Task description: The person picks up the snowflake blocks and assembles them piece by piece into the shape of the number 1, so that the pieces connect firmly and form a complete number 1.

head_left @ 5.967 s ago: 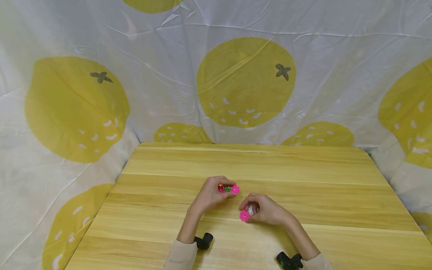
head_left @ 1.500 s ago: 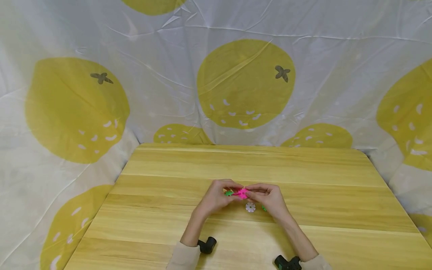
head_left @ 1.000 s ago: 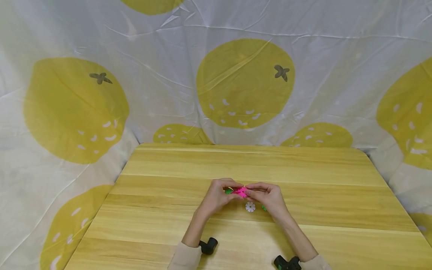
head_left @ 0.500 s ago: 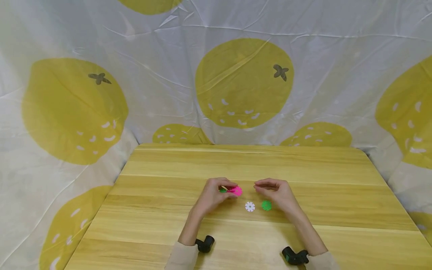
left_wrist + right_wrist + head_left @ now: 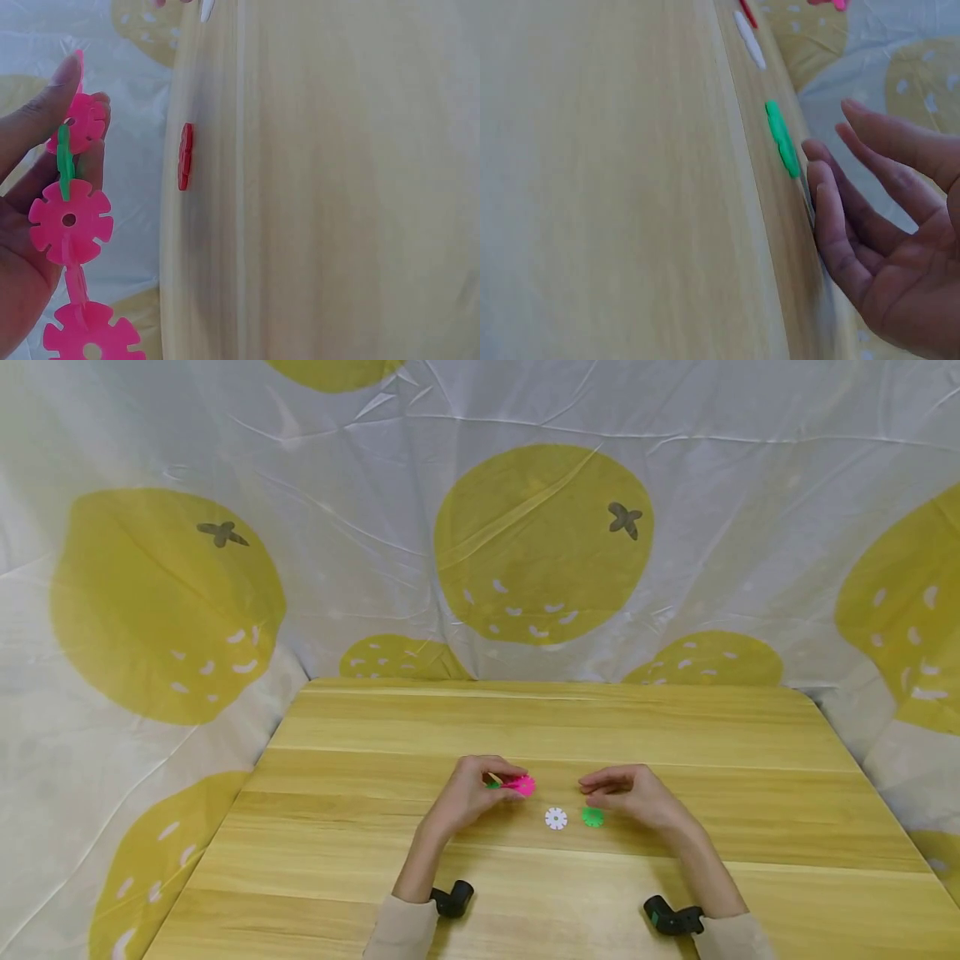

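Several linked discs [image 5: 88, 227] lie pinched in left hand [image 5: 468, 792]; right hand [image 5: 637, 795] seems relaxed.

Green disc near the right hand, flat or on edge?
Flat on the table: the green disc shows its face in the head view, only a thin sliver from the right wrist.

I find the head view moderately and evenly lit; the source itself I cannot place. A pale sheen lies on the near part of the tabletop [image 5: 558, 902], and creases in the curtain [image 5: 360, 502] catch glossy highlights. Shadows are soft-edged. My wrist views read hazier, with wood grain smeared; in the right one, the right hand [image 5: 900, 262] shows dim, shadow beside it.
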Tool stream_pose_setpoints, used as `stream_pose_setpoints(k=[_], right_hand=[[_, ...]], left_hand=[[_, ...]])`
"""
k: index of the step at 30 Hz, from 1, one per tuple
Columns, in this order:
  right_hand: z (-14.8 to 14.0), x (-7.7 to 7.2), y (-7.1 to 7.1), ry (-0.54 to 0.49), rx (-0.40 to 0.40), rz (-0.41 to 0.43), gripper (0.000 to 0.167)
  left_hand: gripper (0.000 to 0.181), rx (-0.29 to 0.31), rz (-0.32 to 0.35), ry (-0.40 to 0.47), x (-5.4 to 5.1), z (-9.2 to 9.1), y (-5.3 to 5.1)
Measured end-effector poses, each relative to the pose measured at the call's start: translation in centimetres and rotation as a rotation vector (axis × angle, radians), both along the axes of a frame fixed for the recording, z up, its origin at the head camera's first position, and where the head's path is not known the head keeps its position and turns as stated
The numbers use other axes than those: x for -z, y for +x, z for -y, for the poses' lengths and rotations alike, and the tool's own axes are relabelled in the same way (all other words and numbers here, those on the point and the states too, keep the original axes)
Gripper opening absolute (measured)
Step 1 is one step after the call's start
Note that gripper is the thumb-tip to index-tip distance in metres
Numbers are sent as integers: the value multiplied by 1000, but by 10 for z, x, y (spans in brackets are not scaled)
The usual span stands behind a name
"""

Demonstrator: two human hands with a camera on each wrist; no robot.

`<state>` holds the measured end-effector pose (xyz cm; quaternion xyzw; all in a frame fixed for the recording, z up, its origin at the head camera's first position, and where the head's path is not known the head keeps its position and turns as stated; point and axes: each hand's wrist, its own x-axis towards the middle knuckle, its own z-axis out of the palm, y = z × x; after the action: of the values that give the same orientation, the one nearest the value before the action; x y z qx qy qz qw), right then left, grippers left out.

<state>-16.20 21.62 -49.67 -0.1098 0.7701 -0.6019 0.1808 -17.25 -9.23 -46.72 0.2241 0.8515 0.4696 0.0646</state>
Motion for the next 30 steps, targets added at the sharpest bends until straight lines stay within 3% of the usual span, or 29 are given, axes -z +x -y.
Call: stream_pose_setpoints(k=[9,16,30], right_hand=[[-12,1,-1,18,-108,-20,38],[-10,2,-2,63,-174,-104,34],[-3,0,0,199,-176,-178,25]], left_hand=[[25,18,6,3,0,1,0],[24,31,23,14,1,2,1],[23,53,35,28,-2,1,2]])
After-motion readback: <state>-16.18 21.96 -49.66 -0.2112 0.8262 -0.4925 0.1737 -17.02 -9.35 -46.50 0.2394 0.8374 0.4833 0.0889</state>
